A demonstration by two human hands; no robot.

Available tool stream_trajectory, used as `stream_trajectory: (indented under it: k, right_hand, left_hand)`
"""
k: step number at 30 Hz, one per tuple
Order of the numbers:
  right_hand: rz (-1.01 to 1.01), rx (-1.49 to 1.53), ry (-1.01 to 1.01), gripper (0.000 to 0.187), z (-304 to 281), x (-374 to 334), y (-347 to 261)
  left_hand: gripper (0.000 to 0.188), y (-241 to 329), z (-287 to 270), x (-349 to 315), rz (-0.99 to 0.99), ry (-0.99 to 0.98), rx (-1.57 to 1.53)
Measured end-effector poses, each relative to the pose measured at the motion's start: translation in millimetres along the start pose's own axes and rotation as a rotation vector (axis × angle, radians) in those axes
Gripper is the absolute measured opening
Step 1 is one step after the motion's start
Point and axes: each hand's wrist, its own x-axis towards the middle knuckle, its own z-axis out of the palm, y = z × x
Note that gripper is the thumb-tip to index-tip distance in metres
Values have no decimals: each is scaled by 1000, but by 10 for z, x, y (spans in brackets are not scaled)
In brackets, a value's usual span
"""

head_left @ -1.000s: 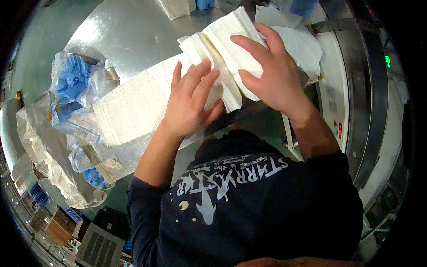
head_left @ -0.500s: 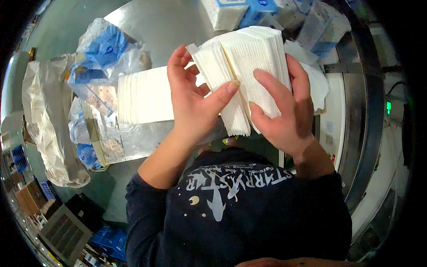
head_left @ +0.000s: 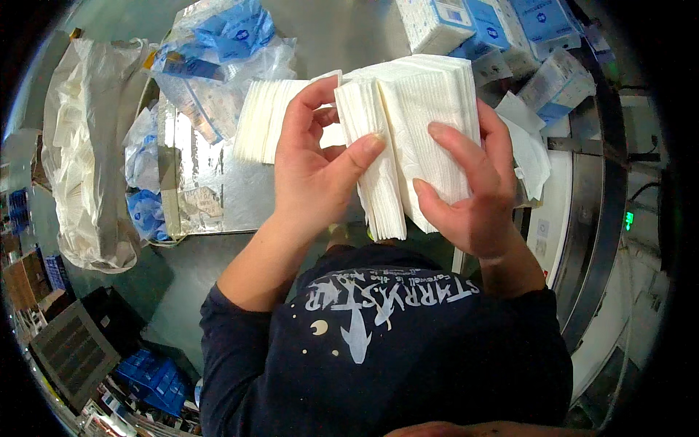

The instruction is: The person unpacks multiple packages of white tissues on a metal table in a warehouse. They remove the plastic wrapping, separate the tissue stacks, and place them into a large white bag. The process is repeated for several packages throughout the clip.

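Observation:
A thick stack of white folded paper towels is held up in front of my chest, parted by a narrow gap. My left hand grips the thinner portion, its thumb across the front and its fingers behind. Around the thicker portion is my right hand, thumb and index finger pressed on the front face and the other fingers at the right edge. Behind my left hand, another stack of white paper towels lies on the metal work surface, partly hidden by that hand.
Crumpled clear and blue plastic wrappers lie at the back left. A large whitish plastic bag hangs farther left. Wrapped blue-and-white packs sit at the back right, with loose white sheets nearby. Blue crates stand lower left.
The view has shifted, so the table things appear farther right and higher. Both hands still grip the stack, now held slightly lower and more upright, with the thinner portion's top turned less to the left.

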Motion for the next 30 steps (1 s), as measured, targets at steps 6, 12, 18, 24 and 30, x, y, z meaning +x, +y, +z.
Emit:
stream_trajectory:
  k: [6, 12, 18, 24, 30]
  right_hand:
    - [-42, 26, -7, 63, 156, 95, -226]
    - [-65, 76, 50, 60, 313, 206, -420]
    - [-76, 78, 59, 57, 405, 278, -529]
    - [-102, 1, 34, 58, 474, 317, -630]
    - [-85, -57, -25, 57, 468, 343, -689]
  left_hand:
    - [53, 176, -290, -138, -10, 29, -16]
    - [49, 311, -515, -222, 23, 43, -10]
    - [48, 363, -638, -283, 115, 81, 12]
    - [37, 214, -744, -293, 360, 139, 299]
    - [21, 179, -882, -330, 186, 68, 331]
